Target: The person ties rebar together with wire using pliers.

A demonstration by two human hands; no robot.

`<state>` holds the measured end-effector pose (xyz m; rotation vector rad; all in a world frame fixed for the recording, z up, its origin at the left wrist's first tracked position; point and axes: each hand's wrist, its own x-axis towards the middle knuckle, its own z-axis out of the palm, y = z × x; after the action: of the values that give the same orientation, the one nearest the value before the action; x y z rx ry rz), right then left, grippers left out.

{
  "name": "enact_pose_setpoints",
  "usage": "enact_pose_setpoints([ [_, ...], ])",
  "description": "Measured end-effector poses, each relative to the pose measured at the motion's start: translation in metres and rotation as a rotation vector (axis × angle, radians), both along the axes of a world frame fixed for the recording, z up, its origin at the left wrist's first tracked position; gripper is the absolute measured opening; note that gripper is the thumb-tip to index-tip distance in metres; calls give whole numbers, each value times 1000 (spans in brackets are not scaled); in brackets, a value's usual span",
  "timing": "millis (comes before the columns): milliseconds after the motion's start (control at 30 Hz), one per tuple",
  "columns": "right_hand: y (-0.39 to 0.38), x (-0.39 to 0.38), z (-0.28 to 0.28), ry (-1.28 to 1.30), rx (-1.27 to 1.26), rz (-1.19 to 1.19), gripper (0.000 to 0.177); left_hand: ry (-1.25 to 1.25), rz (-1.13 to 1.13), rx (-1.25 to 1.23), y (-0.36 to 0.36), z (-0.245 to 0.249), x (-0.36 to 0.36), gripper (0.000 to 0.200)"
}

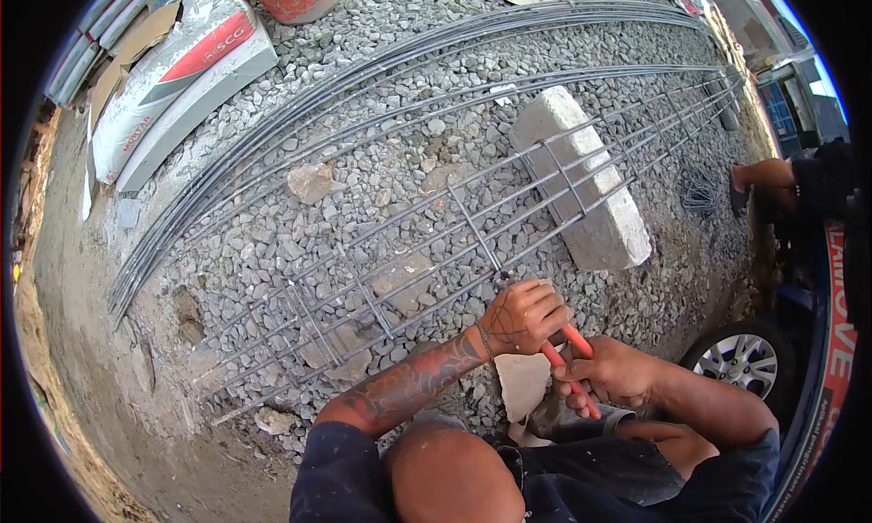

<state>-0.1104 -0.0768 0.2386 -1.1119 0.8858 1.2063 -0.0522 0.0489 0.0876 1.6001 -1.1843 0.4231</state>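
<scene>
My left hand (pixel 525 316) is closed around the upper part of a pair of red-handled pincers (pixel 552 358), beside the near edge of a rebar cage (pixel 472 228). The dark tip of the pincers meets the cage near a crosswise stirrup; any wire there is too small to make out. Lower down, my right hand (pixel 604 373) grips the red handles. Long bars and several square stirrups form the cage, which slopes across gravel. Its far part rests over a pale concrete block (pixel 581 178).
A bundle of long steel bars (pixel 227 159) curves behind the cage. Mortar bags (pixel 182 78) and a red bucket (pixel 304 0) stand at the upper left. A coil of thin wire (pixel 699 193), another person's leg (pixel 767 173) and a wheel (pixel 740 359) are at the right.
</scene>
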Motion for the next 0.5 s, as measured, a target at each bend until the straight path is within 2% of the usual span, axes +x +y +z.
enact_pose_setpoints([
  [67, 2, -9, -8, -19, -4, 17, 19, 12, -19, 43, 5, -4, -3, 17],
  [133, 4, -28, -24, -94, 16, -126, 25, -67, -86, 27, 8, -12, -2, 16],
  [167, -1, -42, -40, -95, 60, -154, 33, -74, -78, 28, 10, -12, -2, 16],
  [233, 4, -51, -48, -125, 72, -193, 35, -99, -122, 109, 15, -13, -8, 15],
  [500, 1, -58, -63, -188, 164, -231, 43, -140, -147, 165, 17, -11, -7, 14],
])
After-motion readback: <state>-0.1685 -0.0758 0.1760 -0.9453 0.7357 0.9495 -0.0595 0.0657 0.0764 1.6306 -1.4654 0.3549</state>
